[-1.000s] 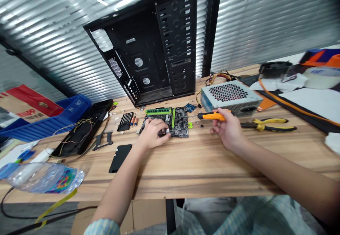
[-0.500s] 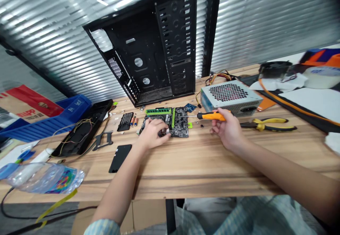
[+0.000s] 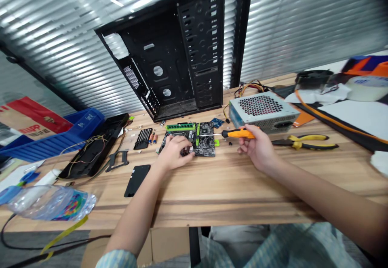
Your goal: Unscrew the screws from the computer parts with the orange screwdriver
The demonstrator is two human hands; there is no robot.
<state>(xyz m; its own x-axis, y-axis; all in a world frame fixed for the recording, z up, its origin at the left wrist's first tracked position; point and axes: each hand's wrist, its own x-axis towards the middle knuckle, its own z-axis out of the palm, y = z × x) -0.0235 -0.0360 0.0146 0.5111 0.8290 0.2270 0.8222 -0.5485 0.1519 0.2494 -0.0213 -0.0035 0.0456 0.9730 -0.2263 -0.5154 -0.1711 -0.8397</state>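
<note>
Two hands at the motherboard (image 3: pixel 207 143), mid-counter (image 3: pixel 230 187): left hand (image 3: pixel 174 152) rests on it, apparently steadying it, grip unclear; right hand (image 3: pixel 257 146) clenched around an orange-handled screwdriver (image 3: pixel 239 133), shaft aimed left toward the board, held just clear.

- Left hand (image 3: pixel 173 152) placed on lower left of green-trimmed motherboard (image 3: pixel 206 146), fingers curled over board
- RAM stick (image 3: pixel 180 127) seated along board's far edge
- Orange-and-black screwdriver (image 3: pixel 239 133) gripped by right hand (image 3: pixel 259 146), shaft held level over board's right side; contact with board not clear
- Silver power supply (image 3: pixel 263 112) placed beyond right hand, yellow-handled pliers (image 3: pixel 306 142) just beside it
- Black computer case (image 3: pixel 160 58) stood tilted behind board on wooden desk (image 3: pixel 230 191)
- Black finned heatsink (image 3: pixel 143 138) and black SSD (image 3: pixel 137 180) lying left of board
- Crushed plastic bottle (image 3: pixel 51 203) lying at desk's left edge, blue crate (image 3: pixel 60 136) behind it
</note>
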